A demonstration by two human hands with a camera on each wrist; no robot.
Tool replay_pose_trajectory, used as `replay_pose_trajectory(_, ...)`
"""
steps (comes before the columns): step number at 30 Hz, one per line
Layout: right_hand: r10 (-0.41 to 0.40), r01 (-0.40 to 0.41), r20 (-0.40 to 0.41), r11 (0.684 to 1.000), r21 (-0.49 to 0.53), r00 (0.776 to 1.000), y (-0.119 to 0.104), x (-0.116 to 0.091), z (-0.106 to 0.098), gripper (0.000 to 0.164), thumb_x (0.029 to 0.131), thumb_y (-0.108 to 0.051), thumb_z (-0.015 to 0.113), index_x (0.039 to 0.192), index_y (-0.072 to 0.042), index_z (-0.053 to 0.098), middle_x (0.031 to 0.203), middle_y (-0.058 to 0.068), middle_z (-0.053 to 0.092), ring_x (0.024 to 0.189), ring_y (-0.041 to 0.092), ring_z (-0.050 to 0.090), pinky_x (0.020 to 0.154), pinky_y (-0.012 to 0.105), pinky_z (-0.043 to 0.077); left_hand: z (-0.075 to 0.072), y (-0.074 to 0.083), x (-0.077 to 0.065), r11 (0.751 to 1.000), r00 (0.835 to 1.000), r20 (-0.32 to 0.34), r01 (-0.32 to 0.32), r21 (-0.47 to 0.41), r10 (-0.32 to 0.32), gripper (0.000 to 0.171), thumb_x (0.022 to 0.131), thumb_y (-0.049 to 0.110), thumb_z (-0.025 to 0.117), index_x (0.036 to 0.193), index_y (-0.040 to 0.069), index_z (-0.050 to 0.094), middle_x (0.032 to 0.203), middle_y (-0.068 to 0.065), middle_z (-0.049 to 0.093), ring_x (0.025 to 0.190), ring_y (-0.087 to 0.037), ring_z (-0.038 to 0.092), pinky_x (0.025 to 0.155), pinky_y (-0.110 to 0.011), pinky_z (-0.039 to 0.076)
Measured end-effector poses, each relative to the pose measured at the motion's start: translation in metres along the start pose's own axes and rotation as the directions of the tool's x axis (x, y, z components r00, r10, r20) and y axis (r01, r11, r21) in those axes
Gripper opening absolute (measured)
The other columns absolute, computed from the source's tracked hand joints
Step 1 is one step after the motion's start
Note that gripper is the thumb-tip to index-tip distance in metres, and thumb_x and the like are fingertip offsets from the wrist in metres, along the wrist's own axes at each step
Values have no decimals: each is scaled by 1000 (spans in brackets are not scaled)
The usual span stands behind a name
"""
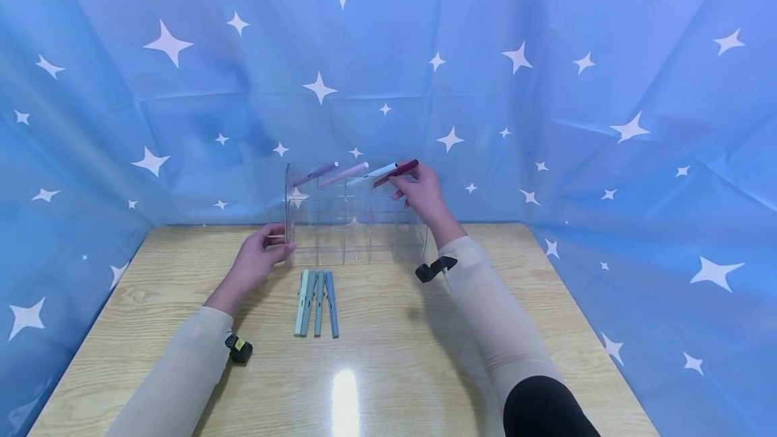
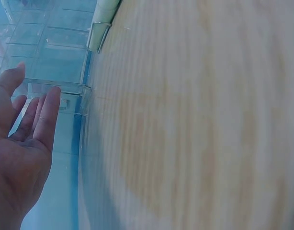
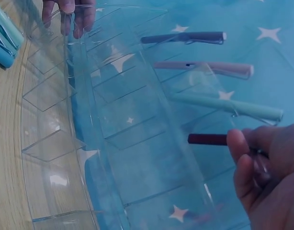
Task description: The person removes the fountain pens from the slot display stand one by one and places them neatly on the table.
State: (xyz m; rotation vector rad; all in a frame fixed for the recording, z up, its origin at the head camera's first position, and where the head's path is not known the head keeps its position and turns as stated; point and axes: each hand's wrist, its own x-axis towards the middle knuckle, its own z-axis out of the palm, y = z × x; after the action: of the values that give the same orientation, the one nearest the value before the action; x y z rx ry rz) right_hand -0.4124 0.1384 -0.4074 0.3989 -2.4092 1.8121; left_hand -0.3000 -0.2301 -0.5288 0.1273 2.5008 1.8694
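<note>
Pen [image 3: 207, 139], dark red, is pinched by the right hand [image 1: 423, 193] at the upper right of the clear rack [image 1: 332, 248], right of centre in the head view. Its long axis slants down leftward toward the rack, roughly parallel to the pale blue pen [image 1: 382, 170] just beside it. The left hand [image 1: 257, 255], farther away, rests loosely extended fingers against the rack's left end.

blue backdrop [image 1: 388, 39] | white four-pointed stars [image 1: 168, 44] | wood-grain table [image 1: 273, 383] | bright glare [image 1: 345, 403]
</note>
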Motion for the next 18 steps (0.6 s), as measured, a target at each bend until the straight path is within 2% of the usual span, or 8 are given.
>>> replay_pose_trajectory(5, -1, 1, -9, 1000, 0, 1000, 4, 2, 1, 27, 107, -17, 78, 132, -11, 72, 133, 11, 73, 70, 20, 72, 52, 28, 55, 0, -1, 1, 1000, 1000, -8, -4, 4, 4, 59, 111, 16, 72, 162, 2, 47, 152, -26, 57, 143, -43, 56, 99, -33, 64)
replay_pose_trajectory(9, -3, 4, -50, 1000, 27, 999, 5, 2, 2, 26, 107, -17, 77, 131, -10, 71, 135, 12, 72, 67, 19, 70, 50, 25, 52, 0, 0, 2, 1000, 1000, -11, -4, 2, 4, 58, 110, 16, 72, 162, 2, 48, 151, -26, 58, 141, -43, 57, 97, -31, 65)
replay_pose_trajectory(13, -45, 54, -124, 996, 77, 991, 5, 1, 5, 24, 108, -16, 76, 129, -6, 71, 127, 14, 74, 60, 15, 67, 46, 22, 48, 0, 0, 1, 1000, 1000, -11, -5, 3, 5, 59, 110, 18, 73, 162, 2, 49, 151, -26, 58, 141, -43, 58, 98, -32, 65)
replay_pose_trajectory(18, -101, 136, -214, 978, 156, 972, 4, -1, 7, 23, 108, -10, 74, 127, 1, 69, 111, 13, 72, 55, 13, 64, 46, 22, 52, 1, 0, 0, 1000, 1000, -9, 4, 11, -3, 62, 110, 22, 74, 162, 2, 48, 152, -25, 58, 143, -42, 56, 102, -36, 64)
